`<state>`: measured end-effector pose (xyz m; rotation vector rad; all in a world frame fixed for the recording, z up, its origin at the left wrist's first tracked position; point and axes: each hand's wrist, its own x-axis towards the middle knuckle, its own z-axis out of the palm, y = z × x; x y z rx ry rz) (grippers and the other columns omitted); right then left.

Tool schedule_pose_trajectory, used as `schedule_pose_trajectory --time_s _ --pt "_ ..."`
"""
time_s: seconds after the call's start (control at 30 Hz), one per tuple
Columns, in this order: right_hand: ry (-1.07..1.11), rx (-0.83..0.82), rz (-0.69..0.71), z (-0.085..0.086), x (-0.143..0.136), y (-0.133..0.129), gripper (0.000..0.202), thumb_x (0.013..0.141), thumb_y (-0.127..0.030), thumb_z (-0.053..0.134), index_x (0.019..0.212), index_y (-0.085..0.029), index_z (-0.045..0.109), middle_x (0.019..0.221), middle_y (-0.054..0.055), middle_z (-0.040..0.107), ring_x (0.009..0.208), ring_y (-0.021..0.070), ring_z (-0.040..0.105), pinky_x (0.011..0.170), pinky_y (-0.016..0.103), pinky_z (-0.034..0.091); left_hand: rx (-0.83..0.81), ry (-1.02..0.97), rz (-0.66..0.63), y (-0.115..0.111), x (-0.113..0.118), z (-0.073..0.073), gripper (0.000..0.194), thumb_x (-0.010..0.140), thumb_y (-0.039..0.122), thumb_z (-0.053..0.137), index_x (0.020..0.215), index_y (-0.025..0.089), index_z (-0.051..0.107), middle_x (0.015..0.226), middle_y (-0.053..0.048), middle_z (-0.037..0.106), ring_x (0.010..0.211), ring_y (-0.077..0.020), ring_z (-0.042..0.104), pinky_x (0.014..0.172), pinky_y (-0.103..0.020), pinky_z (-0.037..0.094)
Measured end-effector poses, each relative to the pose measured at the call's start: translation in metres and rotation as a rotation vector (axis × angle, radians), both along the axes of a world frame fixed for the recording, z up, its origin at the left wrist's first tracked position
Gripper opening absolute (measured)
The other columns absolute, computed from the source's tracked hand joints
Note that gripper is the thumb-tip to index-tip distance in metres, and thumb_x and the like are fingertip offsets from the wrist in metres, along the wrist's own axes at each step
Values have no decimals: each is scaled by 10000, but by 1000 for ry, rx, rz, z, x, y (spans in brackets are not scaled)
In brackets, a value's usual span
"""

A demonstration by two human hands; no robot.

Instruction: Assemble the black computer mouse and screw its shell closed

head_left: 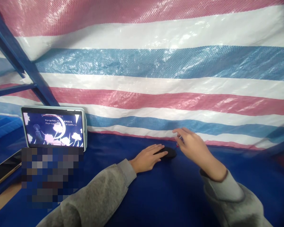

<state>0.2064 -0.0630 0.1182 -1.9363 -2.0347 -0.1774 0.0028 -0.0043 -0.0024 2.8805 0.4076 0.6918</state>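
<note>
The black object [170, 153] lies on the blue desk [156, 198], its left end under the extended, unclasped fingers of the left hand [148, 158]. The right hand [191, 144] is raised beside it, fingers curled; I cannot tell whether they grip anything.

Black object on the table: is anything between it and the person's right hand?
Only a small reddish thing, too blurred to identify, shows between the right hand and the black object. The left hand lies over the object's left end.
</note>
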Motion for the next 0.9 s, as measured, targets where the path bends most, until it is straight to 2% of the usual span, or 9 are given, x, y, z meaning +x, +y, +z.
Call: schedule_pose_trajectory --time_s 0.17,0.33,0.57,0.9 --pt "-7 -5 -14 0 0 0 357 842 -147 438 1147 -197 617 1031 73 648 732 176 628 661 292 425 -8 5 9 -1 0 1 444 984 204 464 1425 206 418 1500 -104 400 1406 -236 358 1168 -422 327" --pt "47 -19 -1 -1 1 1 320 899 -181 404 1141 -192 613 992 72 661 741 181 631 709 303 437 -4 0 0 0 0 1 441 983 186 455 1423 200 421 1501 -109 397 1410 -230 350 1173 -419 317" --pt "85 30 17 3 4 0 310 884 -166 416 1119 -187 618 973 72 676 784 200 633 747 318 446 -4 -12 0 1 0 -1 444 984 187 452 1426 210 415 1503 -103 396 1411 -227 348 1173 -423 316" --pt "-11 -13 6 1 1 0 367 845 -125 417 1140 -184 626 970 78 672 716 183 617 651 300 422 -4 -9 -2 0 0 0 456 972 174 476 1424 207 423 1504 -108 392 1414 -233 343 1179 -417 303"
